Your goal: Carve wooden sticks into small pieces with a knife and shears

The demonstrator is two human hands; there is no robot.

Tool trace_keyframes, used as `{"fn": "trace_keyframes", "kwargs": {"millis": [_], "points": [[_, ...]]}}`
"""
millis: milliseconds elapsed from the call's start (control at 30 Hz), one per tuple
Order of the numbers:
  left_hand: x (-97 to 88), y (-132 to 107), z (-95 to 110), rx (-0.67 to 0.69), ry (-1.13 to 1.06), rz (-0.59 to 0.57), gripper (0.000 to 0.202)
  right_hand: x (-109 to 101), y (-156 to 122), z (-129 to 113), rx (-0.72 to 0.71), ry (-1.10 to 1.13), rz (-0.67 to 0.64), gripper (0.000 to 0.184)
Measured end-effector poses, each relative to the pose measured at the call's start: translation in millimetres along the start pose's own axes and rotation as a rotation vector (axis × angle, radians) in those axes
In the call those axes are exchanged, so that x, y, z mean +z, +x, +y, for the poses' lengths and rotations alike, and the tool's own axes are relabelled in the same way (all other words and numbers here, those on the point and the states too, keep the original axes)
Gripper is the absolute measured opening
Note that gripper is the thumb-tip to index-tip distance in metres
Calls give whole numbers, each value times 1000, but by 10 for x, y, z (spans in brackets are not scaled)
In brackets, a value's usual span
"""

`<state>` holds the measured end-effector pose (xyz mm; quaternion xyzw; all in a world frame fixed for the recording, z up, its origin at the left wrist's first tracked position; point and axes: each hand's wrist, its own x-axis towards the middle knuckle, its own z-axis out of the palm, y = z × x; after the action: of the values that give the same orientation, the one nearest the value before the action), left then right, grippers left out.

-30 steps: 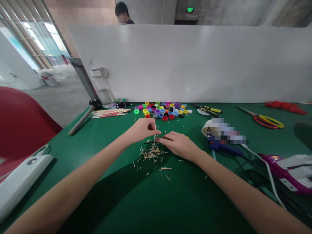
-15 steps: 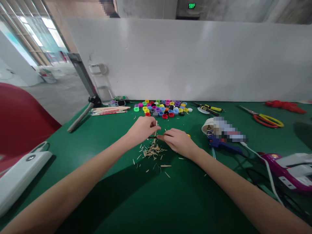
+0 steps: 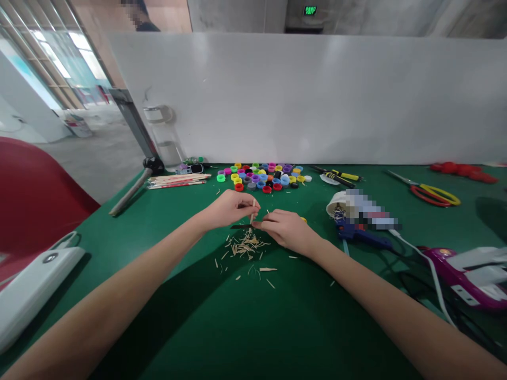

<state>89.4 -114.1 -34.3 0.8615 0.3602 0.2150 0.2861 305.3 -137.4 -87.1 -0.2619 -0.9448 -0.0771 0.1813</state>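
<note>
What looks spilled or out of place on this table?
Pale shavings lie scattered loose over the middle of the green table, with one larger sliver apart from the pile. At right, the white cup appears tipped on its side, though that may be deliberate. Nothing looks clearly damaged.

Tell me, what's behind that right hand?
Something yellow peeks out behind the right hand, with colourful caps farther back. Whatever continues under the hand is covered.
</note>
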Motion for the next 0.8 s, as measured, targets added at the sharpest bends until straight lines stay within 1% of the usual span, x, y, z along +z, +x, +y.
{"fn": "trace_keyframes", "kwargs": {"millis": [100,200,367,500,667,800], "points": [[-46,-12,48,14,-62,-95,22,20,-10,-13,-10,-20,-10,32],[-57,-12,68,15,-65,-132,23,27,-13,-24,2,-42,-2,31],[-24,6,3,-26,-132,-64,18,33,-10,-24,103,25,1,23],[-34,23,-33,-46,-157,-57,17,35,-24,-31,110,96,33,21],[-55,20,-10,-117,-24,16,24,0,-45,-36,122,122,70,22],[-22,16,32,-177,136,102,32,-10,-53,-33,111,71,69,23]]}}
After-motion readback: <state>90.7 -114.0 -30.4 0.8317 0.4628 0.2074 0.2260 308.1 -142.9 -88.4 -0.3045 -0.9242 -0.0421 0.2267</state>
